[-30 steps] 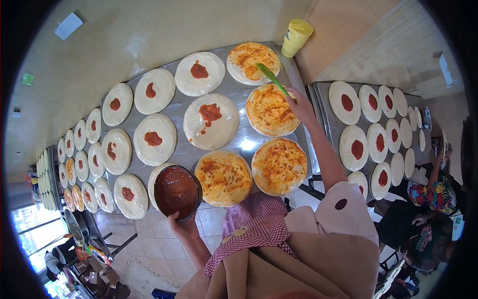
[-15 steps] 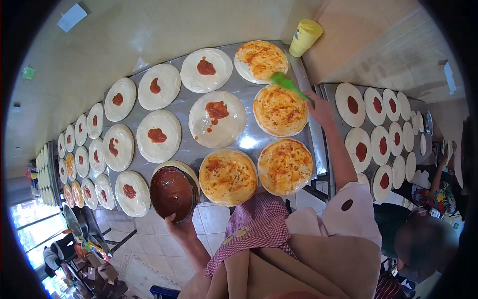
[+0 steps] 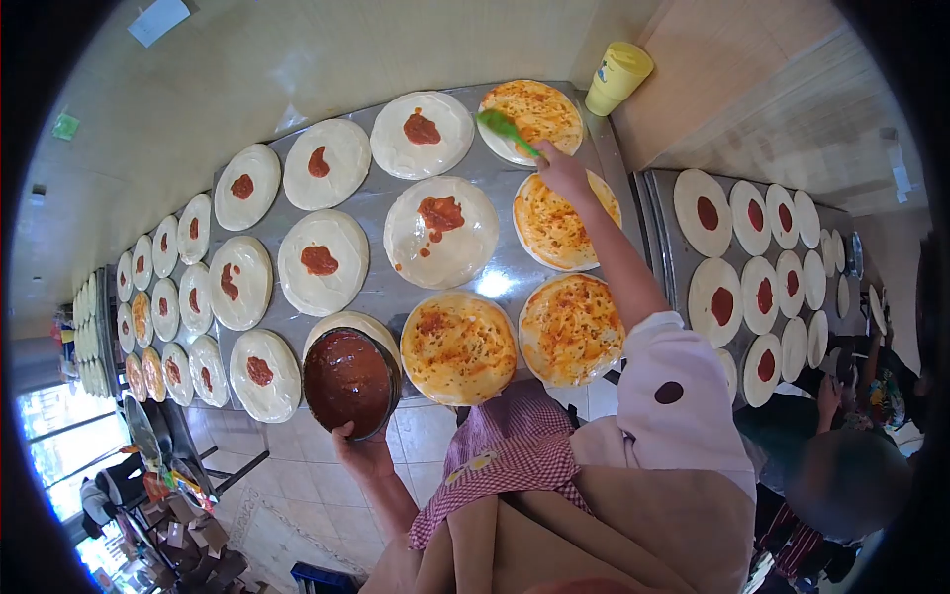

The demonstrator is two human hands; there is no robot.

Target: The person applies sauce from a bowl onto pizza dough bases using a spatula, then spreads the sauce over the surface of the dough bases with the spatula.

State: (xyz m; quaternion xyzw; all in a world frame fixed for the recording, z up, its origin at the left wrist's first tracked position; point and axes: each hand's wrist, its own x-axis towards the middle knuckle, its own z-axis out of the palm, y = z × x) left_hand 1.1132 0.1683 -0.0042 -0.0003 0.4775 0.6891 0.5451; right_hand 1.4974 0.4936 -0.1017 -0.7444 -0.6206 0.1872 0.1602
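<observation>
My left hand [image 3: 362,455] grips a dark bowl [image 3: 393,384] by its near edge. Red tomato sauce [image 3: 341,371] lies inside it, and the bowl partly covers a dough round behind. In my right hand [image 3: 562,172] is the handle of a green spoon [image 3: 505,127]. Its head is over the left side of the sauce-covered dough round [image 3: 554,114] at the back right; whether it touches is unclear. Below that hand and forearm is another sauced round [image 3: 549,223]. Left of it, a dough round [image 3: 421,262] carries an unspread blob of sauce.
Rows of dough rounds with sauce blobs stretch left along the metal table [image 3: 381,287]. A yellow cup [image 3: 620,74] stands at the back right corner. A second table [image 3: 663,213] on the right holds more rounds. Other people [image 3: 841,485] are at the lower right.
My right hand has moved left and toward the back with the green spoon, from between two sauced rounds to the back right one. My left hand still holds the bowl.
</observation>
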